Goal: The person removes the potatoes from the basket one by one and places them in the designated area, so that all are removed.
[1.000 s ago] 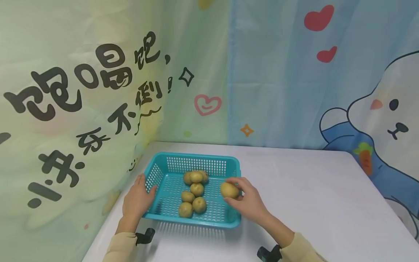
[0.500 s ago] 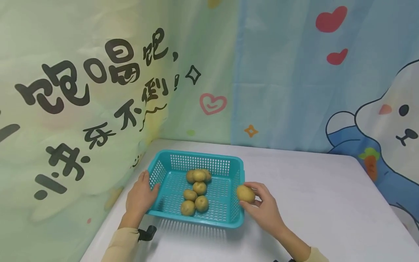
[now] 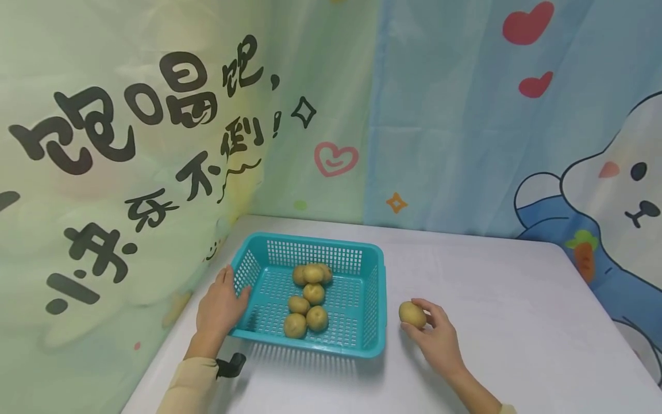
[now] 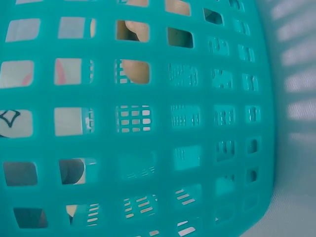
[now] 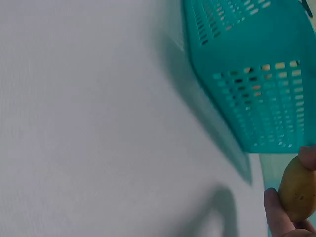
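Note:
My right hand point(image 3: 439, 342) pinches a potato point(image 3: 412, 315) between thumb and fingers, to the right of the turquoise plastic basket point(image 3: 379, 299). In the right wrist view the same potato point(image 5: 297, 192) sits at the lower right edge, with the fingertips around it. My left hand point(image 3: 221, 303) holds the basket's left side, its thumb over the rim. Several potatoes point(image 3: 313, 294) lie inside the basket, some bunched at the back and others nearer the front. The perforated basket wall point(image 4: 160, 96) fills most of the left wrist view, and the left fingers are hidden there.
The basket stands at the left of a white table point(image 3: 496, 299). A printed cloth point(image 3: 315, 115) hangs behind the table and along its left side. Table surface extends right of my right hand.
My right hand has carried the potato from over the basket's right side, across the rim, to the right above the table. The left hand has stayed on the basket. The view has shifted slightly.

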`<action>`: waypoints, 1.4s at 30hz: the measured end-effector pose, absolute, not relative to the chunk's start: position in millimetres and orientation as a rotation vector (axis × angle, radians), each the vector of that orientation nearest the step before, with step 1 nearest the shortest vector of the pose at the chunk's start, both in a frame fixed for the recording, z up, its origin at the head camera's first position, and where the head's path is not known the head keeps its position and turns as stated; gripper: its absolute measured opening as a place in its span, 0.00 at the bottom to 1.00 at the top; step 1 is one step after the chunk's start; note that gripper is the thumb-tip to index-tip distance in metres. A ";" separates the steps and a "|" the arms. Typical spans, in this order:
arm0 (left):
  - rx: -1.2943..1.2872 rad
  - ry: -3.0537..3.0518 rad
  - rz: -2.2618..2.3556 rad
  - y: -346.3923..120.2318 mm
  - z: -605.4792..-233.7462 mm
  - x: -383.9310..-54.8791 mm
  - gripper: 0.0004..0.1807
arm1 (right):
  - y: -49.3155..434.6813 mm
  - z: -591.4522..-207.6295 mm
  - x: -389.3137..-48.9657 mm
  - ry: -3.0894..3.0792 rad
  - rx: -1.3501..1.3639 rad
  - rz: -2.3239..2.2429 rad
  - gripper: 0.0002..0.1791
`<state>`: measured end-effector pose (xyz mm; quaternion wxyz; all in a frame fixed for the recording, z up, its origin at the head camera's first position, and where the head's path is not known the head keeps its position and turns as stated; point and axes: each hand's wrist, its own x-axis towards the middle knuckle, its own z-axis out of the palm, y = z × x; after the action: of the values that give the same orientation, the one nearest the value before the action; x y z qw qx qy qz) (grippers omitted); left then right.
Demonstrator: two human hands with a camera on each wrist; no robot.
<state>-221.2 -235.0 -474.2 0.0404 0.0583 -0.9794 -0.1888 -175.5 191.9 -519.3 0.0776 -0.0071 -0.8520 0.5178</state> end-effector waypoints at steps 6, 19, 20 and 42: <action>0.183 -2.993 -0.564 -234.5 -471.7 -222.4 0.42 | 206.6 -534.8 -186.1 -2.646 -0.163 1.603 0.32; 0.189 -3.010 -0.549 -234.5 -480.3 -216.2 0.42 | 210.2 -563.5 -203.4 -2.669 -0.074 1.382 0.29; 0.188 -3.008 -0.550 -234.8 -480.5 -216.1 0.42 | 208.8 -564.4 -206.1 -2.661 -0.068 1.359 0.29; 0.186 -2.968 -0.542 -231.9 -474.5 -221.0 0.42 | 194.1 -560.0 -249.3 -2.728 0.046 1.071 0.31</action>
<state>-221.0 -231.9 -474.5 0.0591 0.0615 -0.9801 -0.1791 -249.3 194.1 -560.0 0.1050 0.0155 -0.9256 0.3634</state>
